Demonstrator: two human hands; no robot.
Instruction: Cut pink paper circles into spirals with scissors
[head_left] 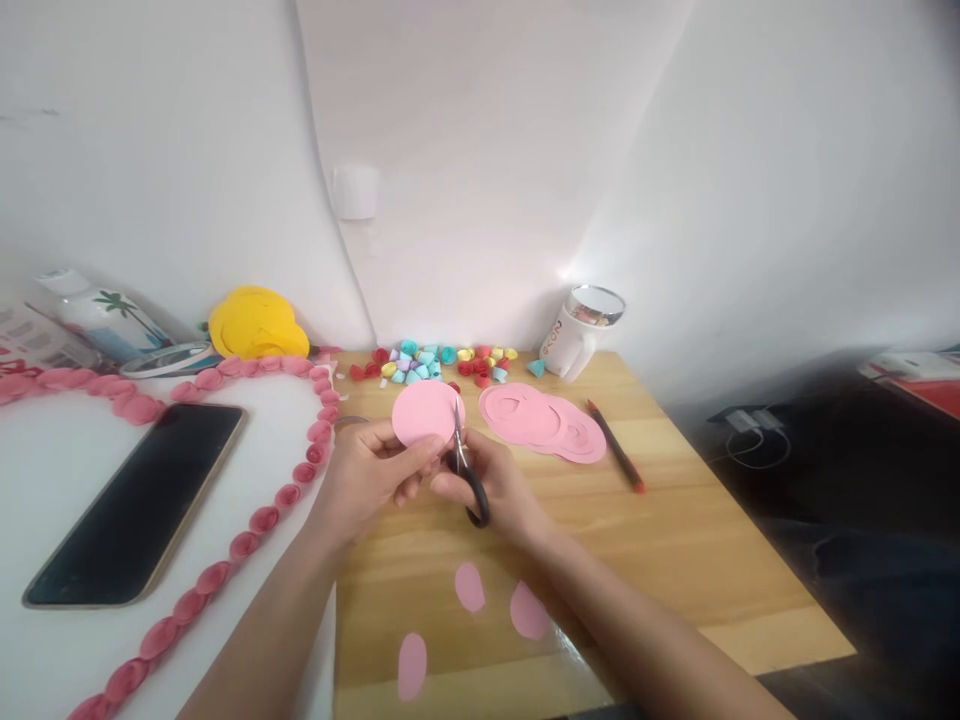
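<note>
Between the thumb and fingers of my left hand [375, 462] is a round pink paper disc [421, 412], held up above the wooden table. My right hand [499, 485] grips a pair of scissors [471, 485] by its black handles. The scissor blades point away from me and lie at the disc's right edge; whether they are cutting into it I cannot tell. Just right of the hands, several pink paper circles [517, 412] with curved cuts overlap on the table. Small pink paper offcuts [470, 587] lie nearer to me, below my hands.
A red-and-black pen [616, 447] and a white mug [581, 335] stand to the right. Rolled paper flowers [420, 362] line the back. At left, a phone [139, 505] rests on a white board [255, 440] edged with pink paper roses [244, 545], near yellow paper [259, 322] and a bottle [112, 315].
</note>
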